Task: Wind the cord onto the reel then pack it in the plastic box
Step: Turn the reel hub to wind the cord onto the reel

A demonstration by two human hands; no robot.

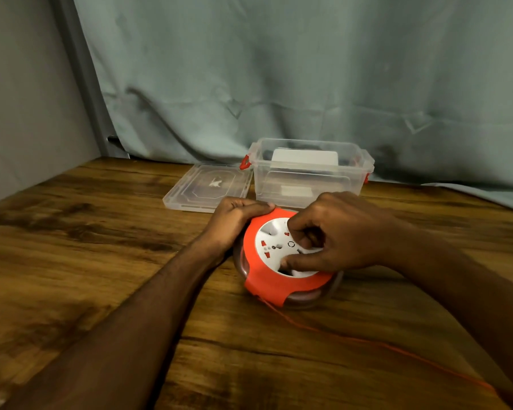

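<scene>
one reel (279,261) on worktop (86,247), left hand (234,223) fingers curled round its rim, right hand (335,232) fingers pinching its white hub; one cord (367,341) cut off at right; one plastic box (308,173), one lid (208,186), contents unclear.

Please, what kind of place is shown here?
Probably a home or makeshift recording corner: a wood-grain table, a grey-green cloth backdrop hung behind it, and only a clear plastic box and cord reel on it.
</scene>
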